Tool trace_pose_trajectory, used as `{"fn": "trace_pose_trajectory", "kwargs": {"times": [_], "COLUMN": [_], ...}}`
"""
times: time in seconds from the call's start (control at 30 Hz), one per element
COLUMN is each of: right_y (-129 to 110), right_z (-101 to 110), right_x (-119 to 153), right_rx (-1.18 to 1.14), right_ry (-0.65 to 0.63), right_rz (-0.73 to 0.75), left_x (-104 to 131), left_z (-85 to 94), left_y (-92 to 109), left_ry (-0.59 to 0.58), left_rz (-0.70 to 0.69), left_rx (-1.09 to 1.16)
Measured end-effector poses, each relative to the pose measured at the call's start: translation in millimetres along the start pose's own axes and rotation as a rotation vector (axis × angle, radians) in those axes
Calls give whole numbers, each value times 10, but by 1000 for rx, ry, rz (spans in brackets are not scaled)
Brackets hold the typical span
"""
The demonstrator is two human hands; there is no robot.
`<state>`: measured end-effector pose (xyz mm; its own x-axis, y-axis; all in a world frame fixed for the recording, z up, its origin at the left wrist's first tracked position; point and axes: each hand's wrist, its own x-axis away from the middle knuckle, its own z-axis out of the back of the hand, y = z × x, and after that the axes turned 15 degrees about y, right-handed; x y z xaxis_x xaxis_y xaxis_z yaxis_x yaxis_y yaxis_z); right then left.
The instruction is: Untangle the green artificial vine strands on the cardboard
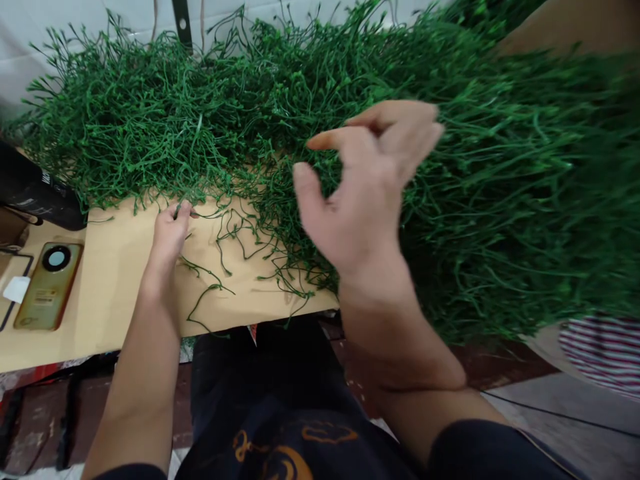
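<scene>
Thin green stems with small forked tips, apparently artificial plant pieces, lie in a large tangled heap along the back of the table. My left hand is at the front edge of this heap, thumb and fingers pinched on a thin green stem. Several loose stems lie on the tabletop to its right. My right hand hovers over the middle of the heap, slightly blurred, with thumb and fingers apart and nothing visible in it. Part of the stems behind it is hidden.
A phone lies face down on the tan tabletop at the left, near a black cylindrical object. At the right, another person's arm reaches in above a second dense mass of stems. Striped cloth shows below.
</scene>
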<state>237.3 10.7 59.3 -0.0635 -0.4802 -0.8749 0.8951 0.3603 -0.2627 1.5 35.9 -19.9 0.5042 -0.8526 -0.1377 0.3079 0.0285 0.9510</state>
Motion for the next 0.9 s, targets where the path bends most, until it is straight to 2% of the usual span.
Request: {"fn": "trace_pose_trajectory", "kwargs": {"times": [0.1, 0.23, 0.33, 0.43, 0.5, 0.6, 0.9], "right_y": [-195, -360, -469, -544, -561, -550, -575], "right_z": [-227, -493, -655, -753, -777, -772, -630], "right_x": [75, 220, 348, 421, 432, 424, 459], "right_rx": [-124, -282, -338, -380, -405, -419, -558], "right_ry": [-147, -411, -624, -781, -815, -787, -728], "right_rz": [-5, 9, 9, -61, -142, -224, -262], "left_x": [16, 66, 87, 87, 82, 80, 76], "left_z": [35, 67, 53, 29, 19, 6, -44], "left_y": [0, 82, 133, 152, 156, 164, 132], "left_ry": [-83, -237, -258, -247, -249, -245, -62], "left_rz": [25, 68, 131, 199, 233, 247, 228], "left_rx": [59, 128, 144, 166, 177, 180, 145]}}
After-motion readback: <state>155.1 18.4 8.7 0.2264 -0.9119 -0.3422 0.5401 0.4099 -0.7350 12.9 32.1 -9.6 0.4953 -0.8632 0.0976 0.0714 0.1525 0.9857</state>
